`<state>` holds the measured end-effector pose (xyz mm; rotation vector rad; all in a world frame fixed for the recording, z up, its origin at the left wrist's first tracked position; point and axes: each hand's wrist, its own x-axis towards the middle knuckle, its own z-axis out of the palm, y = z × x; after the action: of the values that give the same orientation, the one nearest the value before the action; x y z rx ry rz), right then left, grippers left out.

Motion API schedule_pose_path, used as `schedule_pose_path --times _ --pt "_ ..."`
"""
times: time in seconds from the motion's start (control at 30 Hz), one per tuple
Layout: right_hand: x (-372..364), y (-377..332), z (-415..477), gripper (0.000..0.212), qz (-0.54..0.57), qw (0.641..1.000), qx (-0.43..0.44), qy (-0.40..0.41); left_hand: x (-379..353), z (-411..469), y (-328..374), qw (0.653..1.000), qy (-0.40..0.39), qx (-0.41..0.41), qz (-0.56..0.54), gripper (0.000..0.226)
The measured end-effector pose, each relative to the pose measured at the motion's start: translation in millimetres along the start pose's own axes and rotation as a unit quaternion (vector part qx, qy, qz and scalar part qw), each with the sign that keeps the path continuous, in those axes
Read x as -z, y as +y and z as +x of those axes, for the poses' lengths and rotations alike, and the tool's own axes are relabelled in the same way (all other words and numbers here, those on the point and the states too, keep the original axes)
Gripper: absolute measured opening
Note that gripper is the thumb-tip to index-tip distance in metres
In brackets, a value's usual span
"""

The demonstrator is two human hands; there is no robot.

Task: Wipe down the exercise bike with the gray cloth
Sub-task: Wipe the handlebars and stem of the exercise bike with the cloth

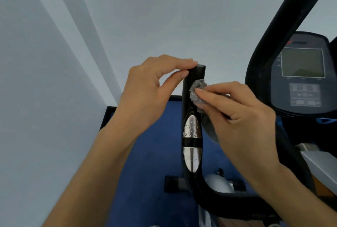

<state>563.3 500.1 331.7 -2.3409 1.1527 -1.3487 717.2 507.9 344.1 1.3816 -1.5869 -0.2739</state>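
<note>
A pale wall (54,62) and blue floor (149,153) sat behind the bike (302,97). The left hand (151,88) pinched the handlebar (195,75) top. The right hand (235,112) gripped the gray cloth (197,92), rubbing just below. Next, probably, the wet silver plate (192,126) needed wiping.

You are seeing a bright, evenly lit view. Soft, cool light is giving the walls (54,99) a bluish cast, and pale diagonal bands are crossing the upper left. Your left hand (145,91) and right hand (238,112) are throwing only faint shadows. The chrome plates (192,130) on the handle (196,74) are catching small highlights, with droplets showing crisply, and the cloth (197,91) fibres are reading sharp. The screen (302,62) is looking soft and dimly reflective. The wide lens is bending lines, leaning the wall corner and curving the right edge.
</note>
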Motion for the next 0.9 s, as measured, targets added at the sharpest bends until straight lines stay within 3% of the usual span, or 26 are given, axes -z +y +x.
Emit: schedule_pose_path --times 0.17,0.47,0.53,0.67,0.8,0.9 --pt "8.3 -5.4 8.1 0.021 0.017 1.0 0.0 0.021 2.2 -1.7 -0.1 1.0 -0.005 0.013 0.004 0.025" --pt "-2.6 -5.1 -10.7 0.028 -0.051 0.993 0.039 -0.1 1.0 -2.7 -0.4 1.0 0.001 0.008 0.01 0.025" --pt "-4.7 -6.5 -9.5 0.025 -0.002 0.996 0.002 -0.093 1.0 -3.5 0.2 1.0 0.005 0.004 0.019 0.025" --pt "-2.6 -8.8 -10.2 0.019 -0.011 0.995 0.001 -0.099 1.5 -4.0 0.8 1.0 0.0 0.008 0.027 0.025" --pt "16.7 -3.2 -4.2 0.017 0.092 0.986 -0.104 -0.087 -0.8 -9.8 0.2 1.0 -0.001 0.015 0.025 0.029" --pt "24.8 -3.5 -7.6 0.017 0.125 0.983 -0.118 -0.071 -4.2 -18.5 -3.0 1.0 -0.004 0.02 0.02 0.038"
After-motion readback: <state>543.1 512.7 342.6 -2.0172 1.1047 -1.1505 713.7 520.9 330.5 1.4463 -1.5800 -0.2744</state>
